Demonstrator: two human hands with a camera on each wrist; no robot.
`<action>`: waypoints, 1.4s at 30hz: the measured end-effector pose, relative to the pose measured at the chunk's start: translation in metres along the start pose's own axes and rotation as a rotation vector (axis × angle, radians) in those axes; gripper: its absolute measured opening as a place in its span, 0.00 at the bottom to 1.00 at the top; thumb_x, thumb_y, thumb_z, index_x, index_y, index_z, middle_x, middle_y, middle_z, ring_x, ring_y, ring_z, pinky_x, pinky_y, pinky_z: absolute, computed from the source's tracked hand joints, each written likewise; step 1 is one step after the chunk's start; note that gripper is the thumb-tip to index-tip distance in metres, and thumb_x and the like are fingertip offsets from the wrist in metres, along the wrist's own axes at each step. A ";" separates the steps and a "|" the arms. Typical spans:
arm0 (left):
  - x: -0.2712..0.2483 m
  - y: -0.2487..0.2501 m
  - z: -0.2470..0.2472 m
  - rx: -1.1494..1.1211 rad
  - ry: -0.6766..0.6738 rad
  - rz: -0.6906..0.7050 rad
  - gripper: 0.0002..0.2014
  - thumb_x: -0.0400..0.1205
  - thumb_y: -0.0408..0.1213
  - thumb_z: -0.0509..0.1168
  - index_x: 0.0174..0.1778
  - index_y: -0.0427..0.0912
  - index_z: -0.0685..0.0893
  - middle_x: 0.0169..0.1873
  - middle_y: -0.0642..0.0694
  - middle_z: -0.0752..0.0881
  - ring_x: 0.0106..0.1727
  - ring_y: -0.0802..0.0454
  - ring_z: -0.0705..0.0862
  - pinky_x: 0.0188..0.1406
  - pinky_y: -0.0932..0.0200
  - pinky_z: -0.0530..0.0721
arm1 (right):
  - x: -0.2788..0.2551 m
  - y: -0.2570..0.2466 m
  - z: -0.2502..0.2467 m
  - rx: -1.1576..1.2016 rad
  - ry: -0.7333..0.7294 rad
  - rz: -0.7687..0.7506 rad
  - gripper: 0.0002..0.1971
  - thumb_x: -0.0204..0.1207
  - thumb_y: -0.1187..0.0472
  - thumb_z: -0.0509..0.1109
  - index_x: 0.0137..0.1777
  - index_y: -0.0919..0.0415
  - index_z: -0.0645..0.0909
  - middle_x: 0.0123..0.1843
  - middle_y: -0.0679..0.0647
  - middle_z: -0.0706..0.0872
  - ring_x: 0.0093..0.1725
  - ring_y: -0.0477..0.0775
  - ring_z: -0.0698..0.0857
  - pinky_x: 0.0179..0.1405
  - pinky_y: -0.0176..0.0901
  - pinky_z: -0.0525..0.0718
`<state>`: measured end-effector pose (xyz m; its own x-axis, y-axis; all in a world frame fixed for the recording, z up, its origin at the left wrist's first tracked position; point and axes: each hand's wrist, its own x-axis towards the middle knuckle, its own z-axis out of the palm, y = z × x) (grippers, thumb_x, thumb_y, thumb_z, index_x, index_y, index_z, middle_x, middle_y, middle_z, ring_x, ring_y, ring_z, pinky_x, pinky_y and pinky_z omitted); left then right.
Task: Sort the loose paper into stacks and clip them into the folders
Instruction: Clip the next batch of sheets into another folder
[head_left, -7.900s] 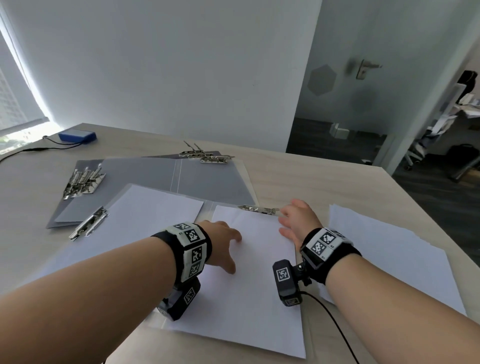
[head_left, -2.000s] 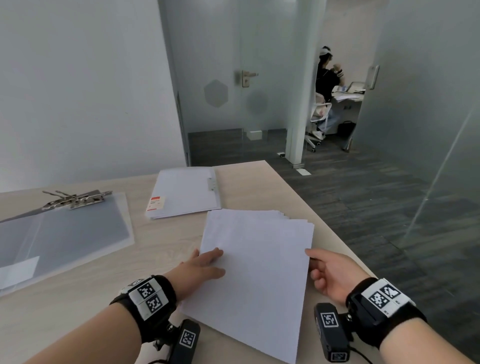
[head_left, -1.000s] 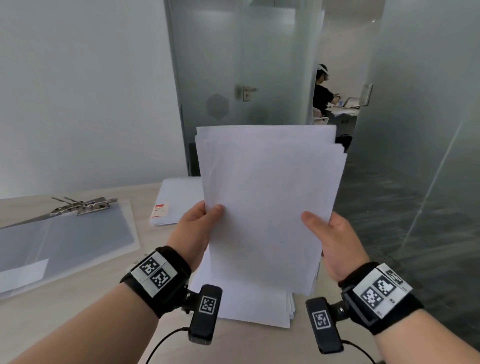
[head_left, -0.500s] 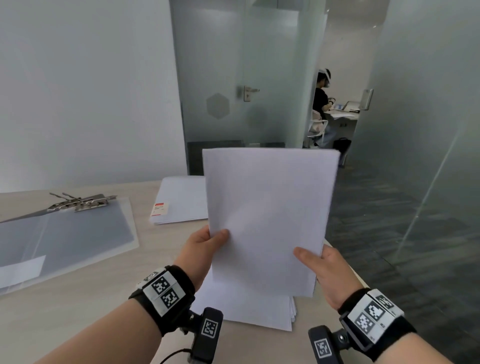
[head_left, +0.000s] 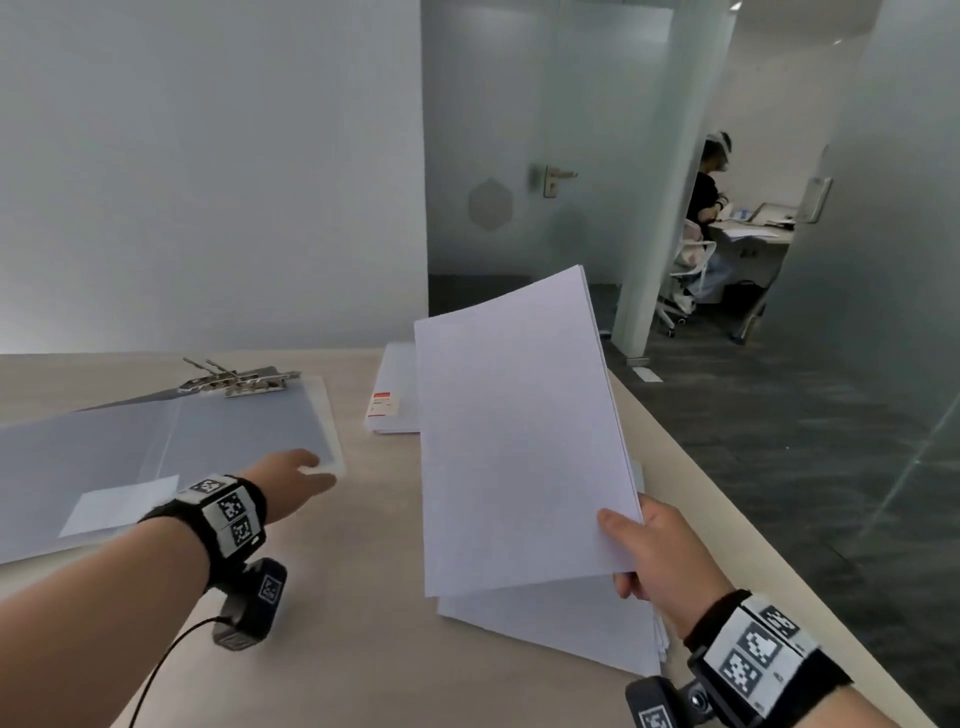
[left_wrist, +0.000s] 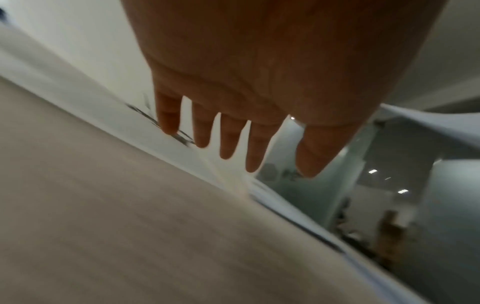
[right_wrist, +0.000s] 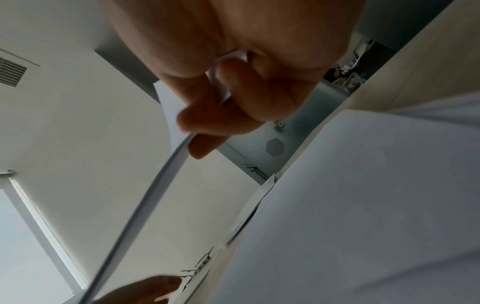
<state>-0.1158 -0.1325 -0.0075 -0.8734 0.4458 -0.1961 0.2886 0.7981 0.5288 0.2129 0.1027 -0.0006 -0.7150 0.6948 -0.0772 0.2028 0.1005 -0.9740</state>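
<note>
My right hand (head_left: 631, 545) pinches the lower right corner of a squared stack of white sheets (head_left: 514, 431), held upright above the table; the right wrist view shows the stack's edge (right_wrist: 145, 201) running out from under my thumb. More loose paper (head_left: 566, 623) lies flat beneath it. My left hand (head_left: 306, 470) reaches out with straight spread fingers (left_wrist: 228, 142) at the near right corner of the open grey folder (head_left: 208, 436), whose metal clip (head_left: 239, 382) sits at its far edge. A slip of white paper (head_left: 119, 506) lies in the folder.
A closed white folder (head_left: 397, 395) with a red label lies behind the held stack. The table's right edge (head_left: 753, 525) drops to dark floor. A person sits at a desk beyond the glass wall (head_left: 709, 208).
My left hand has let go of the stack and swung left to the grey folder. The right hand alone now holds the sheets, tilted to the right.
</note>
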 end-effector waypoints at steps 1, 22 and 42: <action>0.007 -0.021 -0.011 0.065 -0.005 -0.059 0.28 0.82 0.49 0.67 0.76 0.42 0.74 0.73 0.38 0.77 0.66 0.40 0.79 0.67 0.54 0.75 | 0.001 -0.001 0.005 0.007 -0.007 0.004 0.08 0.85 0.61 0.64 0.52 0.55 0.85 0.31 0.48 0.87 0.22 0.52 0.77 0.21 0.40 0.72; -0.152 -0.100 -0.054 -0.152 -0.346 0.085 0.17 0.79 0.50 0.62 0.64 0.62 0.83 0.60 0.58 0.87 0.59 0.55 0.86 0.54 0.56 0.87 | 0.013 -0.043 0.216 0.198 -0.282 0.056 0.08 0.84 0.66 0.63 0.48 0.55 0.81 0.31 0.54 0.76 0.20 0.49 0.64 0.20 0.34 0.59; -0.154 -0.260 -0.103 -0.598 0.217 -0.339 0.18 0.80 0.37 0.65 0.67 0.48 0.78 0.47 0.44 0.82 0.45 0.47 0.79 0.31 0.63 0.72 | -0.018 -0.042 0.357 -0.053 -0.534 0.124 0.10 0.82 0.68 0.61 0.54 0.57 0.83 0.27 0.50 0.78 0.17 0.46 0.67 0.16 0.30 0.60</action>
<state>-0.0963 -0.4503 -0.0300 -0.9530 0.0727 -0.2941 -0.2223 0.4920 0.8417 -0.0217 -0.1687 -0.0339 -0.9209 0.2471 -0.3013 0.3306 0.0859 -0.9399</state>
